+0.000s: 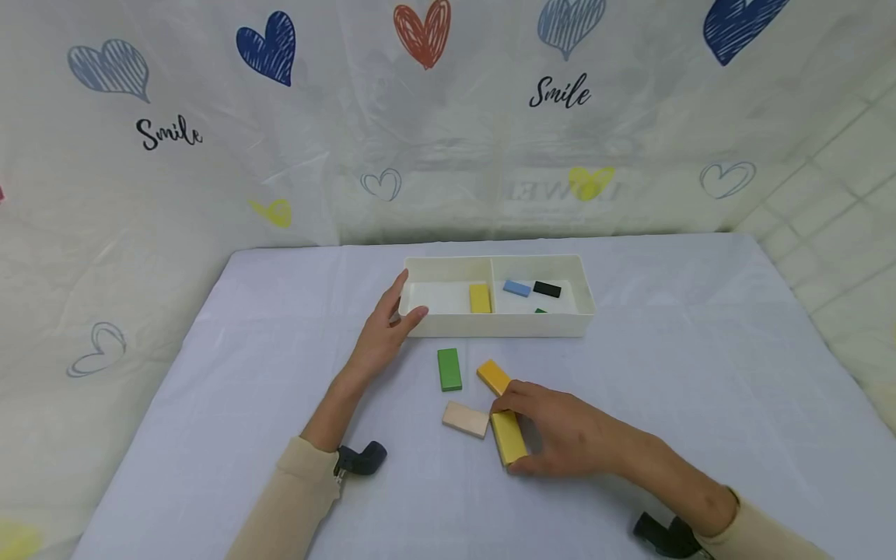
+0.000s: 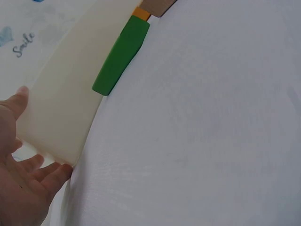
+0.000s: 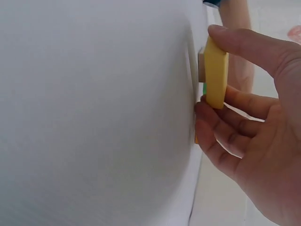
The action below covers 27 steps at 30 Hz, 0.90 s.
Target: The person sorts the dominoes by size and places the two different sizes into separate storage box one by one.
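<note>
With thumb and fingers, my right hand (image 1: 560, 428) pinches a yellow block (image 1: 509, 438) by its two ends, low over the cloth. The right wrist view shows the same yellow block (image 3: 216, 75) between thumb and fingertips. At the left end of a white two-compartment box (image 1: 497, 326), my left hand (image 1: 381, 334) holds the corner, thumb at the front wall and fingers along the end. Near the right hand lie an orange-yellow block (image 1: 493, 376) and a pale wooden block (image 1: 465, 420). A green block (image 1: 449, 369) lies in front of the box.
Inside the box, a yellow block (image 1: 480, 299) stands in the left compartment. The right one holds a blue block (image 1: 516, 288), a black block (image 1: 547, 289) and a partly hidden green piece. A white cloth covers the table (image 1: 665, 342); a printed curtain (image 1: 455, 124) hangs behind.
</note>
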Each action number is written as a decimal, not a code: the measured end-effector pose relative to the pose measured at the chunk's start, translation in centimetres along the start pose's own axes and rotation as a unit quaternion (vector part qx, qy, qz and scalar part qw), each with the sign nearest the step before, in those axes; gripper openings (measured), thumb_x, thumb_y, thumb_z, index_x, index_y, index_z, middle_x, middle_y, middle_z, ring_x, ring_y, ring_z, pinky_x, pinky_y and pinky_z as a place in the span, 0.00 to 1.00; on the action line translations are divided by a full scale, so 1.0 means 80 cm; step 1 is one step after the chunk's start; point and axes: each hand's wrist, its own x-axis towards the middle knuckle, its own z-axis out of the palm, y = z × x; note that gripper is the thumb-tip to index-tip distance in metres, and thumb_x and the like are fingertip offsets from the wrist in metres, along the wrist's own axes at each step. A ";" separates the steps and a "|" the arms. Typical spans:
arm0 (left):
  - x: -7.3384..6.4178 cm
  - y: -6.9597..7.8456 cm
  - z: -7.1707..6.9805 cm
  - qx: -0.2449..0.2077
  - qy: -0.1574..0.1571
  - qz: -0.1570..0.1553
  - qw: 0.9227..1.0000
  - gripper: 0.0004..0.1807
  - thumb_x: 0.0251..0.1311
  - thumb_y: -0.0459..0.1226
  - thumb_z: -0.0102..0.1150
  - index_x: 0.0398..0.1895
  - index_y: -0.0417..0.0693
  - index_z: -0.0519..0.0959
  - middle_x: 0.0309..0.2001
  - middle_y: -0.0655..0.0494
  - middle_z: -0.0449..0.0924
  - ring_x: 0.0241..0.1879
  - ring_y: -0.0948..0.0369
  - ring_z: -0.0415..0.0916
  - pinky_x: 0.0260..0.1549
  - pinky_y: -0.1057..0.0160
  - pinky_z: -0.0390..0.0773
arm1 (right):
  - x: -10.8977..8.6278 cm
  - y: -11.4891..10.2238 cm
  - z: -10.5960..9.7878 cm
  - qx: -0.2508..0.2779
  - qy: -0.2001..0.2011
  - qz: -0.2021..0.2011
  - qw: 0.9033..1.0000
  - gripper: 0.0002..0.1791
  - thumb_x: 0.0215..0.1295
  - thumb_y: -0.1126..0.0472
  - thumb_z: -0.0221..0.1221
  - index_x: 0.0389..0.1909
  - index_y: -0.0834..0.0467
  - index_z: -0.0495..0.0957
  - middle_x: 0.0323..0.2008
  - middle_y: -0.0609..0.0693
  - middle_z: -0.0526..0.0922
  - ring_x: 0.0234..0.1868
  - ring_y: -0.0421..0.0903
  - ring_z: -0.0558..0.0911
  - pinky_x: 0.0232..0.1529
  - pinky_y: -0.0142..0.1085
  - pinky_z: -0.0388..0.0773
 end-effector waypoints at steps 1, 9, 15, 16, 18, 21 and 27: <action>0.000 0.001 0.000 0.000 0.000 0.000 1.000 0.46 0.74 0.52 0.59 0.86 0.65 0.45 0.85 0.60 0.46 0.84 0.51 0.49 0.80 0.39 0.57 | 0.001 0.001 -0.001 0.001 0.006 0.004 1.000 0.35 0.53 0.42 0.78 0.62 0.44 0.78 0.55 0.33 0.77 0.55 0.35 0.77 0.62 0.43 0.83; 0.002 0.005 0.000 0.008 0.002 -0.003 1.000 0.45 0.74 0.53 0.59 0.86 0.66 0.45 0.86 0.60 0.46 0.84 0.51 0.50 0.80 0.40 0.56 | 0.012 0.009 -0.006 0.032 0.088 -0.007 0.996 0.36 0.56 0.48 0.78 0.65 0.49 0.76 0.54 0.36 0.77 0.45 0.37 0.77 0.47 0.30 0.82; 0.001 0.004 -0.002 0.001 0.002 -0.003 1.000 0.46 0.73 0.54 0.60 0.86 0.66 0.45 0.85 0.61 0.46 0.84 0.53 0.49 0.81 0.40 0.56 | 0.022 0.012 -0.010 0.062 0.135 -0.023 0.989 0.36 0.56 0.52 0.78 0.66 0.50 0.76 0.56 0.37 0.77 0.46 0.38 0.79 0.48 0.31 0.83; 0.000 0.003 -0.002 -0.001 0.002 -0.004 1.000 0.46 0.73 0.54 0.60 0.86 0.66 0.45 0.85 0.62 0.46 0.84 0.53 0.49 0.81 0.41 0.56 | 0.023 0.013 -0.010 0.065 0.139 -0.028 0.988 0.36 0.57 0.53 0.78 0.66 0.50 0.76 0.55 0.38 0.77 0.46 0.38 0.80 0.48 0.31 0.83; -0.002 0.002 -0.002 -0.001 0.003 -0.005 1.000 0.46 0.73 0.54 0.60 0.86 0.67 0.45 0.85 0.61 0.46 0.84 0.53 0.49 0.80 0.41 0.56 | 0.025 0.014 -0.011 0.074 0.146 -0.031 0.986 0.36 0.57 0.53 0.77 0.67 0.50 0.76 0.55 0.38 0.77 0.46 0.38 0.80 0.49 0.32 0.84; -0.003 0.001 -0.001 -0.001 0.001 -0.006 1.000 0.46 0.73 0.54 0.60 0.86 0.67 0.45 0.85 0.61 0.46 0.84 0.51 0.49 0.80 0.41 0.57 | 0.027 0.015 -0.012 0.078 0.156 -0.034 0.984 0.37 0.58 0.54 0.77 0.68 0.54 0.75 0.57 0.40 0.77 0.47 0.38 0.79 0.49 0.34 0.85; -0.002 0.000 0.001 0.001 0.002 -0.002 1.000 0.46 0.74 0.54 0.60 0.86 0.66 0.45 0.86 0.59 0.46 0.84 0.50 0.49 0.80 0.39 0.56 | 0.029 0.016 -0.019 0.081 0.184 -0.041 0.979 0.39 0.58 0.56 0.77 0.70 0.55 0.74 0.59 0.41 0.77 0.50 0.37 0.78 0.50 0.36 0.85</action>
